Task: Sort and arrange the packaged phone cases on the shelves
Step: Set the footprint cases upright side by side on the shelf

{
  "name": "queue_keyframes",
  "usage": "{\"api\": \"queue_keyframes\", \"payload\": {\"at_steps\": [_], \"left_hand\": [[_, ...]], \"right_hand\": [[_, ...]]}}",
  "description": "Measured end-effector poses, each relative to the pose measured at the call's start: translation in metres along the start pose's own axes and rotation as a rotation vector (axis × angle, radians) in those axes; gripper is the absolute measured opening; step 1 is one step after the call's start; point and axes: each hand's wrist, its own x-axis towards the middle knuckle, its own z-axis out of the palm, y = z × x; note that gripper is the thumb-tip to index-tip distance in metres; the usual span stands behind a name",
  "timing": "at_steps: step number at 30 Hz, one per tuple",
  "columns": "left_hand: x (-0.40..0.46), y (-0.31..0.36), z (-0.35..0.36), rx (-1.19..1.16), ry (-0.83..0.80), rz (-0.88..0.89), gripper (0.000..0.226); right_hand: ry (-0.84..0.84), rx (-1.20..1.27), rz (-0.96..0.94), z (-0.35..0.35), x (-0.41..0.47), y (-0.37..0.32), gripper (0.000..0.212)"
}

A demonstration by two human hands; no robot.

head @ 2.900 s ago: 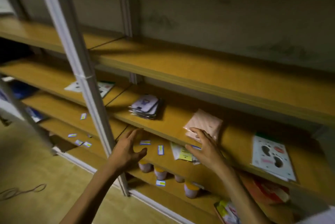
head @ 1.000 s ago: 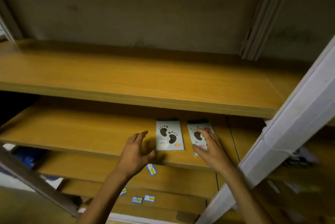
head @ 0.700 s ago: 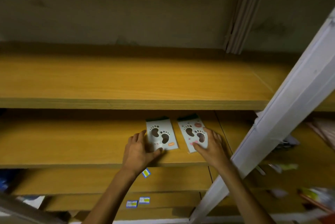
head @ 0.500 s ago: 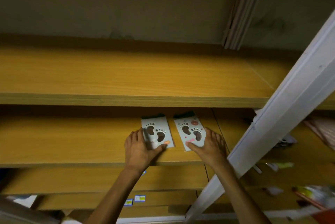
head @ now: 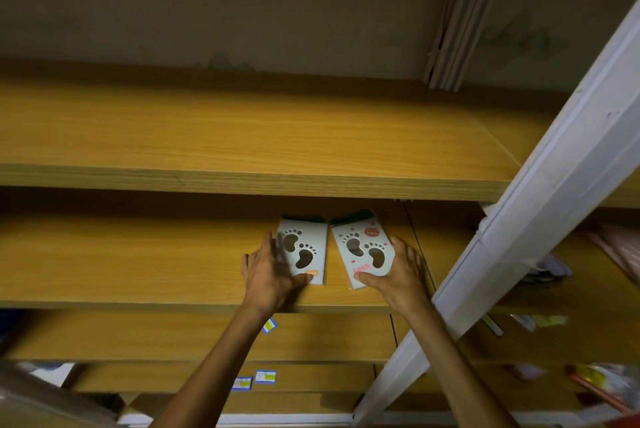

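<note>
Together each hand (head: 268, 272) (head: 401, 272) grips a footprint pack (head: 304, 251) (head: 363, 249) near the shelf lip (head: 138, 306).

Two pkgs: left pack (head: 304, 254) pale grey-white w/ dark footprint cut-outs, orange tag at bottom. Right pack (head: 363, 251) same print plus pink-red cat sticker, pink text. Shelf (head: 138, 261) honey-yellow woodgrain. Post (head: 554, 206) white. Price labels (head: 265, 376) blue & yellow.

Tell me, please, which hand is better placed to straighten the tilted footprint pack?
Right. The right hand already grips the tilted pack; the left hand is on the straighter pack.
</note>
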Motion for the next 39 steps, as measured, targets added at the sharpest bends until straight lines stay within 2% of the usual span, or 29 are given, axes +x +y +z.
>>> {"api": "queue_keyframes", "payload": {"at_steps": [6, 13, 19, 23, 29, 35, 39], "left_hand": [[-0.002, 0.002, -0.005, -0.24, -0.047, -0.04, 0.118], [-0.007, 0.007, -0.01, -0.579, -0.018, -0.129, 0.102], [-0.011, 0.006, -0.005, -0.665, -0.041, -0.166, 0.101], [-0.009, -0.001, -0.008, -0.746, -0.122, -0.187, 0.1], [-0.012, 0.002, -0.006, -0.681, -0.18, -0.104, 0.084], [-0.015, -0.006, -0.012, -0.757, -0.226, -0.161, 0.083], [-0.018, -0.011, -0.024, -0.825, -0.242, -0.176, 0.084]], "right_hand": [[0.004, 0.168, -0.019, 0.002, -0.002, -0.002, 0.103], [0.0, 0.242, 0.05, 0.003, -0.001, -0.002, 0.107], [0.0, 0.247, 0.065, 0.002, -0.002, 0.0, 0.103], [-0.01, 0.248, 0.076, 0.001, -0.002, 0.0, 0.1], [-0.006, 0.274, 0.1, -0.004, 0.001, 0.002, 0.08], [-0.079, 0.492, 0.118, -0.009, -0.002, -0.003, 0.051], [-0.127, 0.63, 0.156, -0.01, -0.01, -0.011, 0.046]]}}
